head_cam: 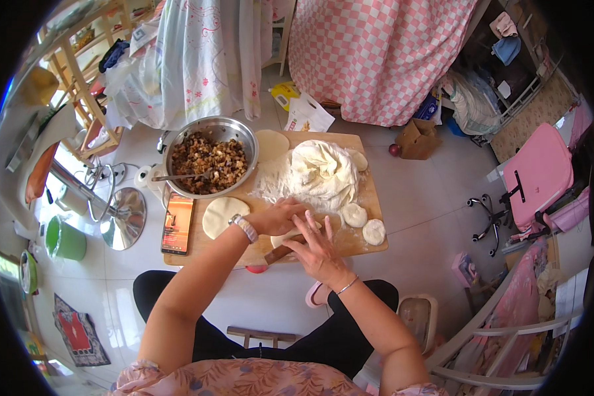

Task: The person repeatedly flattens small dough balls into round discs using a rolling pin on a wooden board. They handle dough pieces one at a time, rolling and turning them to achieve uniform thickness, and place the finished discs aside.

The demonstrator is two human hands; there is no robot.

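Observation:
On a floured wooden board (252,255), a wooden rolling pin (279,252) lies slantwise over a piece of dough (279,240). My right hand (319,250) is on the pin with its fingers spread, covering much of it. My left hand (276,216) bends in at the pin's far side, its fingertips meeting those of my right hand; what lies under them is hidden. A flat round dough wrapper (225,218) is beside my left wrist. Right of my hands sit two small dough rounds (355,215), (374,232). Beyond them rises a large soft dough mass (321,171).
A steel bowl (252,171) of chopped filling (205,161), with a spoon (183,176) in it, stands at the board's far left. A phone (177,222) lies on the left edge. Another flat wrapper (272,144) is at the back. A pink swivel chair (539,163) stands right.

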